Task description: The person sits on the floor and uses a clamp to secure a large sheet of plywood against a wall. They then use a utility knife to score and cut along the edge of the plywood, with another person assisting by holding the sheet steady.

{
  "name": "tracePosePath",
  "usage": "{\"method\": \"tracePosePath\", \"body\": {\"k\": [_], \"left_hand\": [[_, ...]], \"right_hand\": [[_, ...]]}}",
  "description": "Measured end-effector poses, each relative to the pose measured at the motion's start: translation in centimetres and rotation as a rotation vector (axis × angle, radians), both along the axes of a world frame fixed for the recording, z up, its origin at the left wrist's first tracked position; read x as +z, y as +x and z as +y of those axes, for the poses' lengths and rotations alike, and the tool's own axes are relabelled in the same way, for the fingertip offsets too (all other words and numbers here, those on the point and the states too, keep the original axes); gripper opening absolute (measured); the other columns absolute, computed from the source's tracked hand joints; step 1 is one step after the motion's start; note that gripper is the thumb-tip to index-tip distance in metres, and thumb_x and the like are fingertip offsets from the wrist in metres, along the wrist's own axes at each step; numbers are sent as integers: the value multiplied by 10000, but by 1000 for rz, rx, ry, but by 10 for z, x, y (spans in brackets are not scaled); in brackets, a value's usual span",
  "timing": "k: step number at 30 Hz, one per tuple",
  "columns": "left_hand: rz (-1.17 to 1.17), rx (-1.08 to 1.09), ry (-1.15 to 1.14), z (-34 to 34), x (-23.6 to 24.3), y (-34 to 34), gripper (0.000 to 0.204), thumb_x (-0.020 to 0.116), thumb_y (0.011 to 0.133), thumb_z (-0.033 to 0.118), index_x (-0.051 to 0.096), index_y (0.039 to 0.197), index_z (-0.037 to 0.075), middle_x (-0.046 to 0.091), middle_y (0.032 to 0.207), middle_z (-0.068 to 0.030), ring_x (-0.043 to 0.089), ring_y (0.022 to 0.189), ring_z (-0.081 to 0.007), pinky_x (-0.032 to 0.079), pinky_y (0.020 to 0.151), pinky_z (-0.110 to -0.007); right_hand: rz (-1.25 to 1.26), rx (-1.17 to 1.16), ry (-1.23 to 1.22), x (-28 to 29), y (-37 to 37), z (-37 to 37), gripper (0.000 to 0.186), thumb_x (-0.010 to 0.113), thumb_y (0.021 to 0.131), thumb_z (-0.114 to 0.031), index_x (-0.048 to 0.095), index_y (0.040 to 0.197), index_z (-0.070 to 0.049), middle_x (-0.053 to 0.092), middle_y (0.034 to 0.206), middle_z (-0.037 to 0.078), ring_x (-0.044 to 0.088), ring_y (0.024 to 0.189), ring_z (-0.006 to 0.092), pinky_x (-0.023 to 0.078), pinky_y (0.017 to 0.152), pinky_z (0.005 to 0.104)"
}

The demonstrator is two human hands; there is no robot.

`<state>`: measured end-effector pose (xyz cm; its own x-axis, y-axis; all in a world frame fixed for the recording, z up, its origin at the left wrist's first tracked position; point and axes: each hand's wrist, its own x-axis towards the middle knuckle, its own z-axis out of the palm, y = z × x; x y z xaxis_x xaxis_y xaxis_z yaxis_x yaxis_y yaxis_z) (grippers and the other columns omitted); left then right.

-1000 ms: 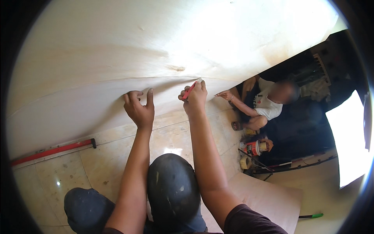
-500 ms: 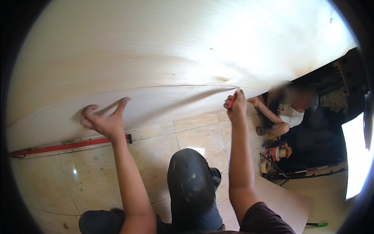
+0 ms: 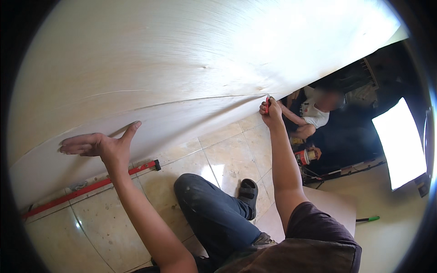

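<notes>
A pale, glossy sheet [image 3: 150, 68] fills the upper view, and its lower edge runs as a long seam above a lighter strip of wall [image 3: 182, 120]. My right hand [image 3: 274, 113] is closed around a red utility knife [image 3: 267, 104], whose tip is at the seam near the sheet's right end. Against the lighter strip at the left, my left hand [image 3: 107, 150] lies with its fingers stretched out and thumb spread, holding nothing. Whether its palm presses on the surface is hard to tell.
Just beyond my right hand a co-worker [image 3: 314, 111] crouches with an arm reaching toward the seam. A red bar [image 3: 95, 185] lies on the tiled floor [image 3: 218, 154] along the wall. A bucket [image 3: 306, 157] and a flat board [image 3: 327, 204] are at the right.
My left hand has gone from curled fingers to stretched ones and slid left along the wall. The knife in my right hand remains at the seam. The view has shifted and tilted.
</notes>
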<state>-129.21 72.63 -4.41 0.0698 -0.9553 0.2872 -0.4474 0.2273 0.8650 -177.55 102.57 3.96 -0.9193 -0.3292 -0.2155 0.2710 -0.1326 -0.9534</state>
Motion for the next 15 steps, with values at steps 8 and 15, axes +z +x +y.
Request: {"method": "tracePosePath", "body": {"k": [8, 15], "left_hand": [[-19, 23, -35, -3, 2, 3, 1887, 1037, 533, 613, -405, 1492, -135, -386, 1572, -469, -379, 1526, -519, -144, 1229, -671], [276, -319, 301, -6, -4, 8, 1540, 1042, 616, 490, -29, 1422, -269, 122, 1495, -471, 174, 1402, -433, 170, 1201, -517]], "right_hand": [[-19, -17, 22, -3, 1, 3, 127, 394, 1141, -278, 454, 1119, -169, 493, 828, 57, 461, 617, 165, 368, 532, 318], [3, -2, -17, -4, 39, -18, 144, 409, 1149, -285, 452, 1093, -160, 502, 817, 42, 463, 611, 156, 375, 515, 300]]}}
